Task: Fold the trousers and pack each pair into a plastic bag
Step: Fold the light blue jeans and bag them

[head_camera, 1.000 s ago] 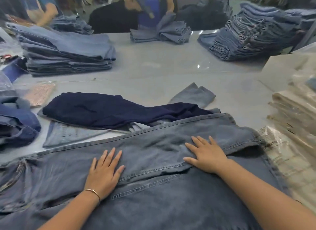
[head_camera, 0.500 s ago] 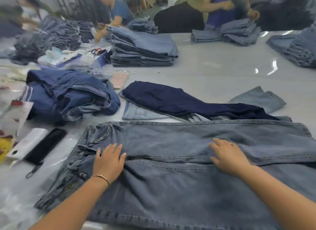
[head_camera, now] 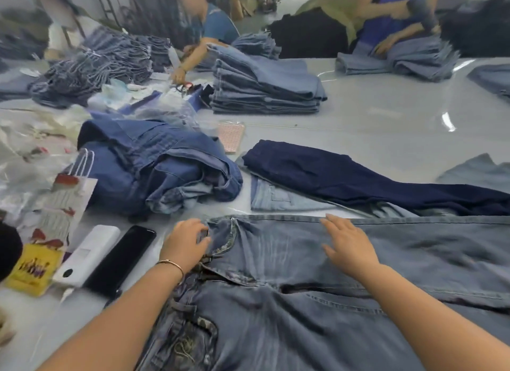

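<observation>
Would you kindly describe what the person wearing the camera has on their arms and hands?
Both forearms are bare as far as the picture shows, with no sleeves or gloves. The left hand has a thin, gold-coloured bangle round the wrist. The right hand shows no ring, watch or bracelet. Nails are too blurred to judge.

No text, label or number can be read. The yellow packet (head_camera: 32,271) at the left edge of the worktop (head_camera: 386,127) carries dark printed marks, but they are too blurred to make out. The paper bag (head_camera: 66,205) beside it shows red and grey print that is just as unclear, and the pink card (head_camera: 231,135) has only a fine pattern.
</observation>
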Action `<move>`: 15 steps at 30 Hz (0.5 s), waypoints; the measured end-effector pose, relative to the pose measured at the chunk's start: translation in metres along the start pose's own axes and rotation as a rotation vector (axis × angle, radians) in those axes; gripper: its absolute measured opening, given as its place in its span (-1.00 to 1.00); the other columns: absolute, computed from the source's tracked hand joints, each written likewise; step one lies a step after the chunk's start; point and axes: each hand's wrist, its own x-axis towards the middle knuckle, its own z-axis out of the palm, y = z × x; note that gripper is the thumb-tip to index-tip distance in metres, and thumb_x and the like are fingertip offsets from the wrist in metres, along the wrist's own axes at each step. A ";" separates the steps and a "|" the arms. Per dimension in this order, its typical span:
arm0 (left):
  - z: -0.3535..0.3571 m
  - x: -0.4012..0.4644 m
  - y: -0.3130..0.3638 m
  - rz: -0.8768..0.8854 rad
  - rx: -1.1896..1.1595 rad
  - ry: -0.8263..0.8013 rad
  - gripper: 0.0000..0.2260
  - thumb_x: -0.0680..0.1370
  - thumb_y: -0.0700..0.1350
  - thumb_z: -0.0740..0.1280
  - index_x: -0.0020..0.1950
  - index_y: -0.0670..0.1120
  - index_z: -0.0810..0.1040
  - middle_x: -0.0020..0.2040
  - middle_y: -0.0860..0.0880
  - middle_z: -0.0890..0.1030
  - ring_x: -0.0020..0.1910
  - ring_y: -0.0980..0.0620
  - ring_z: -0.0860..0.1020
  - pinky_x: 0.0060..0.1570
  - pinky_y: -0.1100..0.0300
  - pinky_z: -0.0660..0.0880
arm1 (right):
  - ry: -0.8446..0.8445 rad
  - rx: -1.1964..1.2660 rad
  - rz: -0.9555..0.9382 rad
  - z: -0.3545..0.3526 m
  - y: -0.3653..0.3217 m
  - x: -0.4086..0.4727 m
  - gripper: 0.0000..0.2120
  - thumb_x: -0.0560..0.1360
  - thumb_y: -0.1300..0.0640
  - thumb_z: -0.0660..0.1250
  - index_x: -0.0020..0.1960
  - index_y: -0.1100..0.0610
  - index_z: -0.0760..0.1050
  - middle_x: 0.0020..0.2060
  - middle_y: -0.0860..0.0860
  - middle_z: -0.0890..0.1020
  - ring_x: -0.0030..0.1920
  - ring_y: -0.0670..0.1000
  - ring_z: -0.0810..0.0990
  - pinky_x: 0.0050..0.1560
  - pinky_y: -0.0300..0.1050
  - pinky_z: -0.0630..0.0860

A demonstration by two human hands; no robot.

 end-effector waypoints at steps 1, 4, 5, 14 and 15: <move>0.000 0.017 -0.005 -0.006 -0.009 -0.056 -0.71 0.53 0.02 0.35 0.22 -0.01 0.56 0.26 0.03 0.53 0.29 -0.05 0.42 0.22 0.04 0.42 | -0.001 0.003 0.028 0.001 0.001 0.009 -0.38 0.59 -0.06 0.19 0.56 -0.01 0.02 0.56 -0.06 0.05 0.54 -0.01 0.04 0.49 -0.03 0.10; 0.009 0.055 -0.011 -0.001 0.049 -0.299 -0.44 0.47 0.21 0.37 0.40 0.03 0.38 0.36 0.03 0.44 0.34 -0.01 0.39 0.26 0.04 0.41 | -0.073 -0.035 0.082 0.007 0.007 0.029 -0.29 0.56 -0.14 0.24 0.57 -0.01 -0.04 0.56 -0.04 0.00 0.55 -0.01 0.00 0.52 -0.03 0.04; 0.013 0.062 -0.012 0.017 0.112 -0.349 -0.39 0.44 0.28 0.36 0.41 0.05 0.35 0.38 0.04 0.41 0.35 0.00 0.38 0.25 0.04 0.41 | -0.100 -0.052 0.096 0.009 0.008 0.034 -0.26 0.54 -0.17 0.25 0.57 -0.01 -0.04 0.56 -0.04 0.02 0.55 -0.01 0.01 0.51 -0.02 0.04; 0.005 0.074 -0.005 0.197 0.356 -0.155 -0.59 0.45 0.20 0.39 0.04 -0.02 0.31 0.09 -0.01 0.49 0.12 -0.06 0.49 -0.01 0.06 0.39 | 0.047 -0.288 0.156 -0.014 0.006 0.047 -0.80 0.42 0.19 0.27 0.02 0.02 0.54 -0.07 -0.04 0.56 0.04 0.07 0.52 -0.01 -0.09 0.35; -0.006 0.072 -0.004 0.197 0.283 -0.167 -0.64 0.48 0.13 0.39 0.00 -0.02 0.27 0.04 -0.01 0.50 0.07 -0.09 0.51 -0.07 0.07 0.40 | 0.087 -0.288 0.163 -0.021 0.006 0.044 -0.77 0.41 0.23 0.28 0.02 0.03 0.55 -0.08 -0.01 0.57 0.02 0.09 0.52 -0.03 -0.06 0.37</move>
